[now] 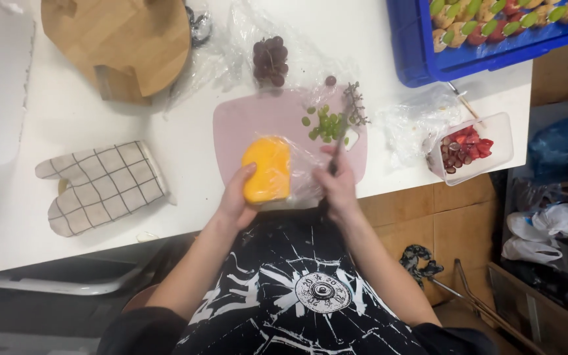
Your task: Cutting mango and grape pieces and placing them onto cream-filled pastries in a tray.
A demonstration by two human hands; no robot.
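Observation:
My left hand [236, 196] grips an orange block of cheese [267, 169] still partly in clear plastic wrap, held over the near edge of a pink cutting board [251, 118]. My right hand [338, 184] is closed on a dark-handled knife [338, 141] whose blade points away from me toward cut green grapes [325, 125] on the board. A bare grape stem [355, 104] lies beside the green grapes. A bunch of dark red grapes [269, 60] sits on plastic just beyond the board.
A checked oven mitt [100, 185] lies at the left. A wooden board stand [119, 43] is at the back left. A clear tub of cut strawberries [471, 148] stands at the right edge; a blue crate of fruit skewers [494, 33] is behind it.

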